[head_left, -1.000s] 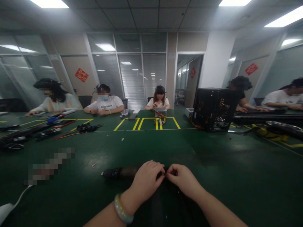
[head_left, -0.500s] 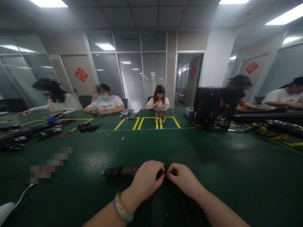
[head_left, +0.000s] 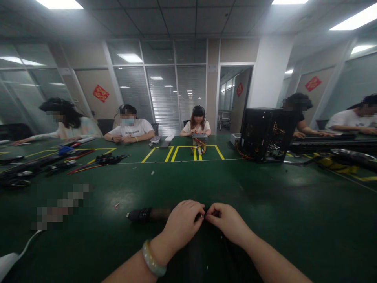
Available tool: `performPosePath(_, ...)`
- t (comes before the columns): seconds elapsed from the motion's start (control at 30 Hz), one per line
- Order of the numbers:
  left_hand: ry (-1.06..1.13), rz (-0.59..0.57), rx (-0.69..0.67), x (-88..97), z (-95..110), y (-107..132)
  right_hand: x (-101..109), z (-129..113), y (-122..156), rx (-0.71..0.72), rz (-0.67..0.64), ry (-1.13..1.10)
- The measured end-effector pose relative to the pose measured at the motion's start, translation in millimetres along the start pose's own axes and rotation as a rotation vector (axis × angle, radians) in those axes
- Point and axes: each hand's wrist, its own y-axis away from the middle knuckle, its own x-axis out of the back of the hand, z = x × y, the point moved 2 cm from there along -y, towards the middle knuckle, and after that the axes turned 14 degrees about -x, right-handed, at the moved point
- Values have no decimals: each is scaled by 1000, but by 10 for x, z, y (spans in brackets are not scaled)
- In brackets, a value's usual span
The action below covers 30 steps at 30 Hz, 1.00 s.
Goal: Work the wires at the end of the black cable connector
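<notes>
My left hand [head_left: 183, 223], with a pale bangle on its wrist, and my right hand [head_left: 228, 225] meet fingertip to fingertip low in the middle of the view. Both are curled in a pinch on something small and dark between them; I cannot make out what it is. A dark cylindrical tool [head_left: 149, 214] lies on the green table [head_left: 265, 204] just left of my left hand. A dark object [head_left: 203, 255] lies under my wrists, mostly hidden.
A black open computer case [head_left: 266, 134] stands at the back right. Cable bundles [head_left: 97, 161] lie at the left, yellow tape lines [head_left: 182, 151] and a small wired unit [head_left: 200, 142] at the far middle. Several people sit around the table. A white cable [head_left: 17, 251] runs at lower left.
Almost nothing has moved; my two hands stay pinched together with only slight finger shifts.
</notes>
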Motion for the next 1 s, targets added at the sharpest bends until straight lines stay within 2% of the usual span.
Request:
performPosePath(0.4,12,-11,18,13,14,7,4,21,2,-31,-12,5)
performPosePath(0.73,11,8,3,1,7,17,3,21,-4,-19,32,-6)
performPosePath(1.0,8,0,-37,5,3,7,-9,53,-24,-19,-35,-71)
